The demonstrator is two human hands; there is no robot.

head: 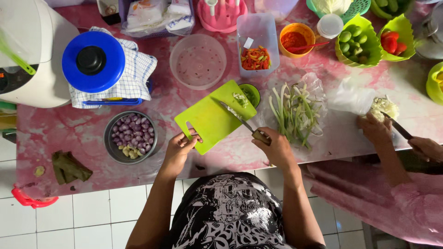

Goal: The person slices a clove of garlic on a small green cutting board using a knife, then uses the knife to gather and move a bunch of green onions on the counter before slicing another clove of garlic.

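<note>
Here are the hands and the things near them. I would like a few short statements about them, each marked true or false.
1. The right hand holds a knife. True.
2. The left hand grips a spoon. False: it holds the edge of the green cutting board.
3. The metal bowl holds shallots. True.
4. The green onions lie left of the board. False: they lie to its right.
5. Another person's hand holds a second knife. True.

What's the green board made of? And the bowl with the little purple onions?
The green board looks like plastic: bright even colour, thin, with a moulded handle slot, matte on top. The bowl looks like metal, probably steel: its grey rim has a dull shine. The knife blade also looks like metal.
</note>
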